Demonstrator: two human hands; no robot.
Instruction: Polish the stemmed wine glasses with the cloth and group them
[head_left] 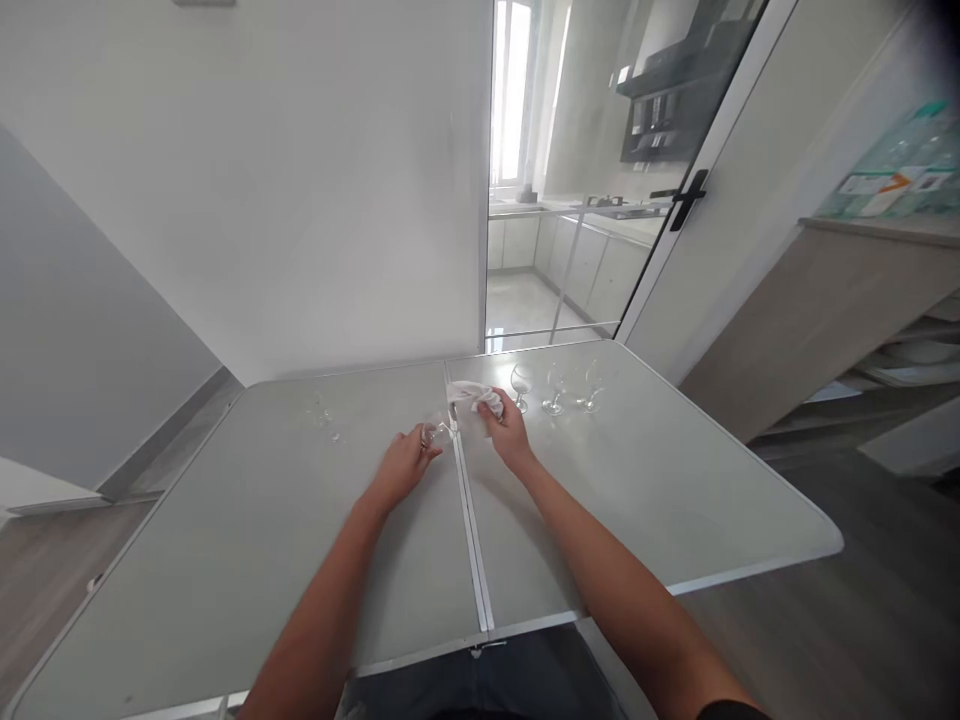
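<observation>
My left hand (401, 465) grips a small clear stemmed glass (435, 433), tilted over the middle seam of the grey folding table (247, 560). My right hand (506, 430) holds a crumpled white cloth (474, 397) right against the glass's mouth. Three more clear stemmed glasses stand upright in a row to the right of my right hand: one (520, 385), one (555, 390) and one (592, 386). Another clear glass (321, 410) stands on the left half of the table, apart from both hands.
A white wall runs behind the table. A glass door with a black handle (686, 198) opens onto a kitchen behind. A wooden shelf unit (847, 300) stands at the right. Wood floor surrounds the table.
</observation>
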